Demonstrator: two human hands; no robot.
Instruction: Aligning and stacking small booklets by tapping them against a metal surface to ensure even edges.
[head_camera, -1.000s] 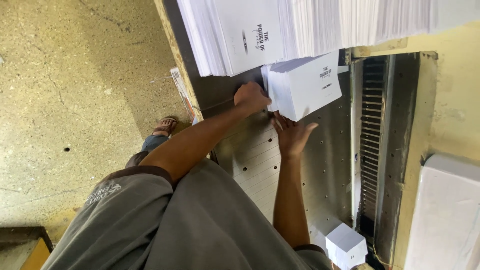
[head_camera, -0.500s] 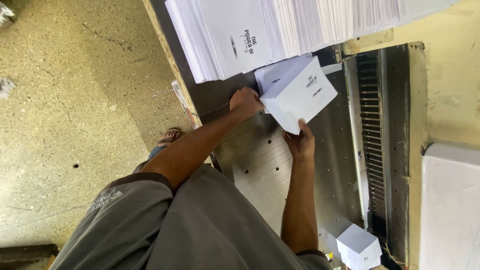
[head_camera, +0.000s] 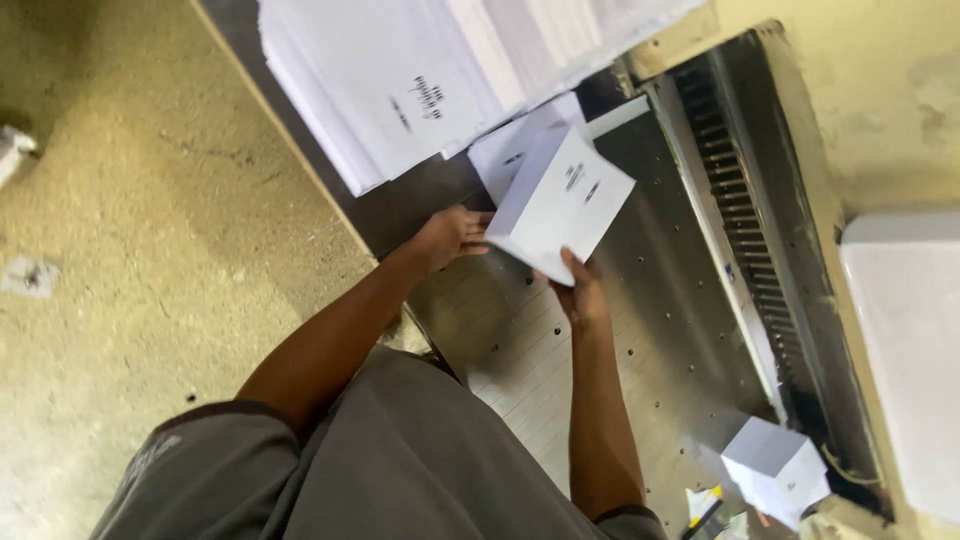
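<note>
Two hands are on one thick white stack of small printed paper sheets (head_camera: 560, 205), and I have it tilted just above the perforated grey metal table of the cutting machine (head_camera: 660, 330). My left hand (head_camera: 452, 237) sits at the stack's lower left corner, fingers curled against its edge. My right hand (head_camera: 580, 290) is under the near side, thumb pressed up onto the top sheet, so both hands are closed in a grip on the same stack. Just behind it lies a second small white stack of printed sheets (head_camera: 510, 150), partly covered by the one I hold. Beyond that, a large pile of white printed sheets (head_camera: 400, 90) fans out along the table's far end. To the right of the table runs the dark slotted channel of the machine (head_camera: 750, 210), and beside that a cream-coloured machine housing (head_camera: 860, 90). Near the table's close end rests another small white block of trimmed paper (head_camera: 775, 470), well apart from my hands. The speckled concrete floor (head_camera: 130, 250) lies to the left.
</note>
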